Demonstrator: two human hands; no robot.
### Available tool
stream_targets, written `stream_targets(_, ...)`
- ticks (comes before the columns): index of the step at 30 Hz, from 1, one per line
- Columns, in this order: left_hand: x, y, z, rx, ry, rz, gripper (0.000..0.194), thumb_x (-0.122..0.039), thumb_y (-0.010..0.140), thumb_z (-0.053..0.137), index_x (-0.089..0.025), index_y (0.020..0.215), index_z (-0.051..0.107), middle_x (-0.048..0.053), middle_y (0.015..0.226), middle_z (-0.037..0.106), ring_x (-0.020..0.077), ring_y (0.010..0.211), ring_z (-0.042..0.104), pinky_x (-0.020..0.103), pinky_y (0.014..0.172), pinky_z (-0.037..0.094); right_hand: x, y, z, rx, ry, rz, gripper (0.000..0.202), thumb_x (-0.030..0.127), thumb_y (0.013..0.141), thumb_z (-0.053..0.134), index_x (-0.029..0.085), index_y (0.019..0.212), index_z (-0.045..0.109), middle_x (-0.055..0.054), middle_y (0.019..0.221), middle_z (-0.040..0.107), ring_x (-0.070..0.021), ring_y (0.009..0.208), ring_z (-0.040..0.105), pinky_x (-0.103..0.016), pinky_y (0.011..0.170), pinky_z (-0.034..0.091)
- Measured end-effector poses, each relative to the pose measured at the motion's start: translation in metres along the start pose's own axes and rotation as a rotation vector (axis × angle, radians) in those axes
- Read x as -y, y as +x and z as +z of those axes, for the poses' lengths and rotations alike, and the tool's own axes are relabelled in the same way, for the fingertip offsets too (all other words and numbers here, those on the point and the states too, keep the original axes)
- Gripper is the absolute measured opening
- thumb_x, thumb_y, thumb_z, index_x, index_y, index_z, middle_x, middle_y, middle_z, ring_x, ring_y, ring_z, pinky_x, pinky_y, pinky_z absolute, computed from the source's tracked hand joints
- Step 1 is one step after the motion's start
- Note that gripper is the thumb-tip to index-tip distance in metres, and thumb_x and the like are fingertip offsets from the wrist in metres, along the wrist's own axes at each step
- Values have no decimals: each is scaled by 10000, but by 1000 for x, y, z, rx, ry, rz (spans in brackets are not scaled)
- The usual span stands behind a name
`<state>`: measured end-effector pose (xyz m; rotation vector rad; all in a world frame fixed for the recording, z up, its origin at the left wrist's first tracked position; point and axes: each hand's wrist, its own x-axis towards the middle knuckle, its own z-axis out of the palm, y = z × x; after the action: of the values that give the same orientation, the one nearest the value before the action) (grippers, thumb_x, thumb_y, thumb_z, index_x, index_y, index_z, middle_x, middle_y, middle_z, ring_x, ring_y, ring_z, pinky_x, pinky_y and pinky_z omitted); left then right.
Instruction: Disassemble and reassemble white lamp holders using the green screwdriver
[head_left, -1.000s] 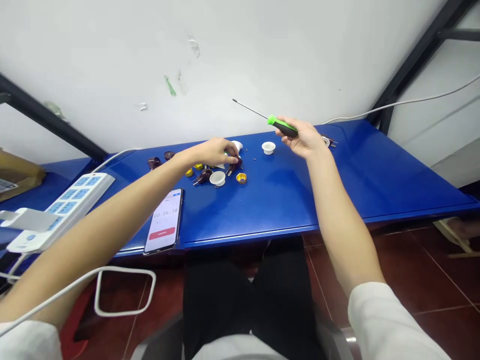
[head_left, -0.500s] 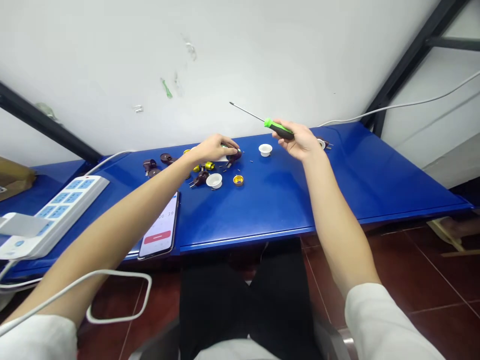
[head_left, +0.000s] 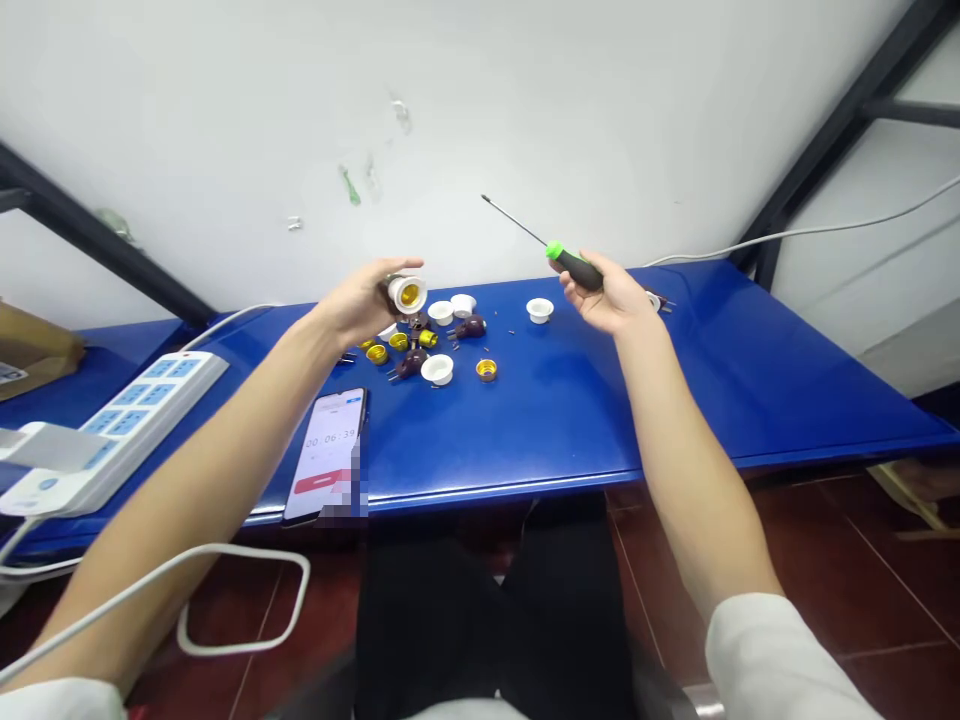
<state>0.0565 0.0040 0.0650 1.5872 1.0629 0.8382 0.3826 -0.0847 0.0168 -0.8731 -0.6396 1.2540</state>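
In the head view, my left hand is closed round a lamp socket with a white collar and a gold threaded inside, its open end facing me. It is raised at the back of the table over a cluster of parts. My right hand grips a screwdriver by its black and green handle, the shaft aimed up and left. Below the left hand lie dark brown plug bodies with prongs, several gold threaded shells and white rings. Another white ring stands nearer the right hand.
On the blue table, a phone showing a timer lies at the front left. Beyond it are a white power strip and a cardboard box. A white cable loops over the front edge; a white wall stands behind.
My left hand has moved left and up from the parts and now shows a lamp socket in its grasp. The right hand keeps the screwdriver in much the same pose. The view has shifted slightly.
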Motion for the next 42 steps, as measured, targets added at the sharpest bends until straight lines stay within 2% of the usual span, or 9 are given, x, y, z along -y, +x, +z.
stream_targets(5,24,-20,-28,-43,-466,-34,222,-316,914,694,-211,1107,725,48,901,687,138,773,641,234,607,499,-4,-15,17,132,-108,140,213,286,1027,583,162,928,724,-69,865,777,-62,504,519,-157,466,500)
stream_targets(8,35,-23,-33,-12,-594,-45,200,-351,976,668,-185,1072,721,43,846,677,117,679,618,213,540,452,-8,-23,25,320,-198,135,239,363,988,688,145,899,731,-51,814,722,-38,453,386,-181,420,397)
stream_targets(11,32,-17,-36,-25,-641,-88,203,-347,1020,632,-162,1028,715,40,797,674,116,631,618,214,523,452,-10,-27,29,403,-244,101,311,447,905,810,142,925,754,-33,804,679,-28,474,354,-195,431,333)
stream_targets(17,3,5,-36,-65,-682,-39,172,-295,1011,632,-150,968,713,10,724,638,97,557,561,206,492,407,-13,-26,29,352,-283,61,429,431,729,965,147,992,779,-47,884,680,-49,564,426,-213,457,272)
stream_targets(21,5,-1,-31,-81,-781,-8,242,-202,1021,500,-114,972,720,38,764,671,112,592,589,229,527,461,-17,-24,30,279,-267,48,567,323,608,1025,175,1082,753,-47,963,724,-52,585,446,-215,472,289)
stream_targets(27,29,-19,-34,-161,-806,-62,240,-166,1041,514,-110,984,740,54,849,722,101,682,641,194,594,502,-18,-32,42,271,-368,1,452,475,744,942,159,955,696,-71,948,751,-53,558,437,-224,458,264)
stream_targets(33,40,-27,-33,-153,-780,-84,251,-205,1056,524,-135,1031,763,32,862,714,116,737,680,222,645,551,-23,-44,57,239,-525,-141,444,481,754,918,186,982,678,-55,933,763,-72,562,463,-234,482,330)
stream_targets(37,45,-32,-26,-115,-717,-88,209,-203,1021,577,-139,1014,776,30,842,711,112,688,652,224,612,527,-28,-50,65,224,-768,-361,320,436,861,820,188,1040,725,-51,875,778,-144,688,642,-286,645,504)
stream_targets(42,45,-35,-20,-118,-662,-86,207,-217,1013,596,-136,985,785,41,889,736,112,719,648,224,617,510,-33,-58,69,326,-885,-447,230,374,927,735,205,1076,779,-63,935,811,-231,880,769,-352,818,583)
